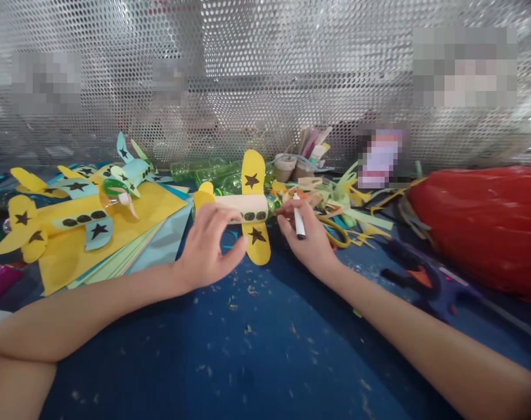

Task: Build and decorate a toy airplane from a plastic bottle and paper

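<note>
A paper toy airplane (230, 202) lies at the middle of the table, with a pale body, yellow wings marked with black stars, and dark round windows along its side. My left hand (210, 242) is at its tail end, fingers curved over the near side and thumb spread apart toward the near wing. Whether the fingertips touch the body I cannot tell. At the plane's front end, my right hand (311, 239) is closed around a white marker (299, 220) with a black end, held between thumb and fingers.
On the left, another yellow airplane (79, 211) and a blue one (136, 170) sit on yellow paper (155, 204). Paper scraps (330, 195), yellow-handled scissors (339, 233), a purple glue gun (444, 289) and a shiny red bundle (479, 221) are right. Perforated metal (256, 46) stands behind.
</note>
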### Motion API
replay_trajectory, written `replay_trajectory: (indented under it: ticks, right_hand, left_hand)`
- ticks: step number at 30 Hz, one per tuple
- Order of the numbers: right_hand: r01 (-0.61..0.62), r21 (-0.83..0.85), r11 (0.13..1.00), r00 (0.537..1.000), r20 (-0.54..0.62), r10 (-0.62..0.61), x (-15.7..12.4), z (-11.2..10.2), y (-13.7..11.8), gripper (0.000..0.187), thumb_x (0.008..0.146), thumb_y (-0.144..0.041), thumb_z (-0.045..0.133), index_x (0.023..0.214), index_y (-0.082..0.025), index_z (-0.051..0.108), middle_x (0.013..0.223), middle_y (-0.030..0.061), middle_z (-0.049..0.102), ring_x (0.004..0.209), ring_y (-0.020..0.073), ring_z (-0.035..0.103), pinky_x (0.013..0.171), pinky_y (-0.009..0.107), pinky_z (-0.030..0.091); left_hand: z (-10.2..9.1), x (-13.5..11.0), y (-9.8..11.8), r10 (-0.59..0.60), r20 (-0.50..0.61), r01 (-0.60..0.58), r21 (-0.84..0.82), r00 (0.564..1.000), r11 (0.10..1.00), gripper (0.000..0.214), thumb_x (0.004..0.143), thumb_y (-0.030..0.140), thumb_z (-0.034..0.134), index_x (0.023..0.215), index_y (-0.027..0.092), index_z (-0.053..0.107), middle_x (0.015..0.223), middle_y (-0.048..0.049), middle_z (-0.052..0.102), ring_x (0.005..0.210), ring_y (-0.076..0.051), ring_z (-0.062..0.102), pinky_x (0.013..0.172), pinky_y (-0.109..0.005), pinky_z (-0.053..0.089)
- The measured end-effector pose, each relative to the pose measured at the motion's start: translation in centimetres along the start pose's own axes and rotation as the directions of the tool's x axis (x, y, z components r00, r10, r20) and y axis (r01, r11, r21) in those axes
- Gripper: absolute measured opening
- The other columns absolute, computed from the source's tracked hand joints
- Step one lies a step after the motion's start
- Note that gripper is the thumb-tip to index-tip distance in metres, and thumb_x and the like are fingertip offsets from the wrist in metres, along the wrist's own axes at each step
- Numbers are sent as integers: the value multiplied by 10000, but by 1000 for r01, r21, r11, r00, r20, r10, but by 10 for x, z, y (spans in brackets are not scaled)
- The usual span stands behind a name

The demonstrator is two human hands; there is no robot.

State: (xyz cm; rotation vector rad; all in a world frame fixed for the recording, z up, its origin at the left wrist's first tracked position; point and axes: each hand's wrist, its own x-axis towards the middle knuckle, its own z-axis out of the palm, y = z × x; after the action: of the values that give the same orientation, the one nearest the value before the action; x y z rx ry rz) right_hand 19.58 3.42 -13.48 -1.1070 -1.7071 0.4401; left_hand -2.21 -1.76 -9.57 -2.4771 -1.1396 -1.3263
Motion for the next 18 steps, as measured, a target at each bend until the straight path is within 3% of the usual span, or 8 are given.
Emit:
replay_trajectory:
  ticks: [2, 4, 7, 11, 15, 18]
  right_hand:
    - [-24, -11, 1000, 1000, -1, 24, 0, 0, 0, 175, 852, -318, 528, 993, -236, 464, 975, 83, 669, 905, 221, 656, 854, 419, 503]
    - [-49, -12, 999, 999, -1, 49, 0, 0, -1, 161, 859, -325, 513, 984, -236, 464, 974, 87, 673, 895, 227, 658, 829, 423, 510]
    - [-61, -43, 997, 998, 3, 61, 0, 0, 0, 143, 862, -332, 505, 962, -236, 468, 961, 90, 679, 877, 235, 658, 793, 416, 512]
    - [-62, -135, 989, 998, 21, 66, 0, 0, 0, 170, 862, -349, 496, 974, -224, 474, 945, 96, 675, 824, 239, 651, 754, 398, 496]
    - [-105, -210, 972, 993, 31, 114, 0, 1, 0, 235, 855, -380, 495, 1020, -213, 473, 834, 68, 647, 680, 226, 611, 659, 388, 478]
    - [-87, -150, 985, 995, -52, 80, 0, 0, -2, 246, 878, -379, 475, 1061, -217, 443, 962, 102, 650, 787, 238, 632, 725, 407, 492]
  left_hand:
    - [-3, 8, -12, -47, -174, 60, 71, 984, 996, 183, 840, 219, 509, 992, 232, 409, 963, -61, 497, 969, -234, 491, 898, -435, 439]
    - [-3, 14, -29, -127, -271, 158, 95, 954, 983, 260, 765, 187, 533, 966, 238, 377, 966, -61, 471, 954, -243, 478, 895, -455, 422]
    - [3, 18, -56, -308, -240, 331, 65, 921, 941, 267, 735, 172, 524, 923, 247, 350, 948, -51, 435, 946, -238, 463, 906, -452, 401]
    - [16, 13, -81, -453, -164, 462, 19, 876, 887, 260, 721, 194, 503, 902, 239, 322, 905, -19, 402, 905, -207, 431, 925, -462, 381]
    - [24, 6, -87, -473, -108, 469, -60, 875, 881, 283, 734, 193, 504, 950, 237, 326, 960, -29, 393, 894, -184, 430, 852, -398, 426]
    - [27, 3, -83, -481, -61, 467, -157, 875, 870, 318, 758, 194, 513, 1024, 237, 344, 951, -29, 385, 901, -175, 451, 771, -332, 458]
